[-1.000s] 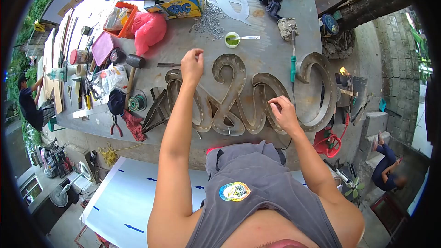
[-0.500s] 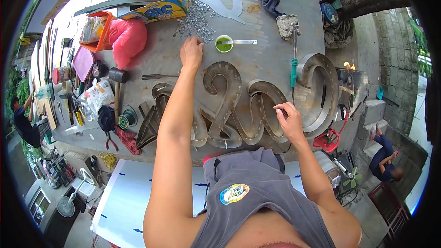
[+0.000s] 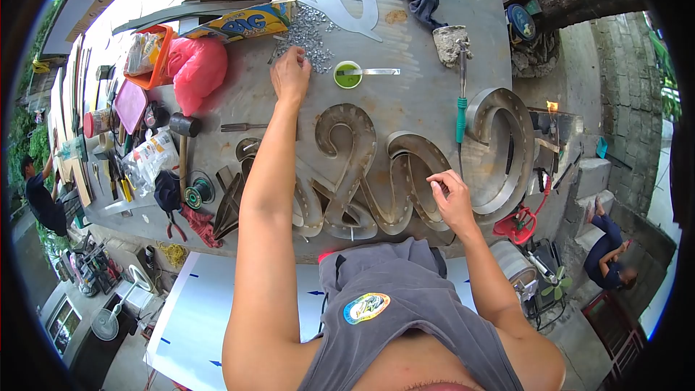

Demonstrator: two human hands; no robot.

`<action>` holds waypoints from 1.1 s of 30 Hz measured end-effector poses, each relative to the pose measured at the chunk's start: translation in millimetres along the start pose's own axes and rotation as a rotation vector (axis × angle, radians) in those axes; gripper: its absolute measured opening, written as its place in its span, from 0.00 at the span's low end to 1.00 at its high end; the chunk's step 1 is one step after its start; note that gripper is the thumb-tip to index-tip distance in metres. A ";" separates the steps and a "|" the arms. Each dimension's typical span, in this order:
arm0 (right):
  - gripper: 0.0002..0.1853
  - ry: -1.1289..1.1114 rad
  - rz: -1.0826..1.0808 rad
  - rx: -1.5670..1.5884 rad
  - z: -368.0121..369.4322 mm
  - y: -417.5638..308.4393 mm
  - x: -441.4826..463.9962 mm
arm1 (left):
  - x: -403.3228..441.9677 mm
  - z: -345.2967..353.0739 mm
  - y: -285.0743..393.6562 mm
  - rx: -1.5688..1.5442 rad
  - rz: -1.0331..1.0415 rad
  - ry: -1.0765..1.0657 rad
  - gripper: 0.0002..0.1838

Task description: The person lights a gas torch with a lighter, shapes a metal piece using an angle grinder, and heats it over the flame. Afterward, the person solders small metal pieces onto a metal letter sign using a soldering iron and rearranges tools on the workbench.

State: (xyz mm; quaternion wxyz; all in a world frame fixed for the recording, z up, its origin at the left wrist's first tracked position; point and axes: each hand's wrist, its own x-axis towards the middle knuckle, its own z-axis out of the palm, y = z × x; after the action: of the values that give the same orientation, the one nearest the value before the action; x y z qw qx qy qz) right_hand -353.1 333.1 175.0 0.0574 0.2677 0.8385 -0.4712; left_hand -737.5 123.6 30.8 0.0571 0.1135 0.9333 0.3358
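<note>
The left hand (image 3: 291, 74) is poised, fingers bent, at small metal pieces (image 3: 308, 35) toward the far edge of the tabletop (image 3: 427, 94), seemingly selecting; a fine pinch appears called for. The right hand (image 3: 452, 201) curls loosely near metal lettering (image 3: 360, 163) along the near edge; whether either grasps anything cannot be told.

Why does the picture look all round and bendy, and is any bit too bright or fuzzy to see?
In the head view, a dark curved border rings the scene and the table edge bows, probably from a very wide lens; in the head view, the top left, beyond the cardboard box, is washed nearly white; in the head view, the small metal bits are too tiny to tell apart.
</note>
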 end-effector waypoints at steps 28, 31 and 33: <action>0.05 0.271 -0.082 -0.145 -36.7 21.6 67.3 | 12.7 27.6 29.5 0.412 0.463 -0.101 0.06; 0.06 0.367 -0.148 -0.359 -44.1 31.4 89.5 | 12.0 24.0 29.5 0.396 0.475 -0.077 0.06; 0.08 0.374 -0.117 -0.440 -48.6 35.6 105.4 | 6.6 16.0 31.5 0.302 0.440 -0.033 0.06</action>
State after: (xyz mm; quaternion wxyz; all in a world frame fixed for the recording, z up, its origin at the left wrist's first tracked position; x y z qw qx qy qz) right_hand -417.2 429.2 138.0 -0.0689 0.2820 0.9305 -0.2232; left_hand -735.6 158.7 38.4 -0.0196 0.3266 0.9246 0.1951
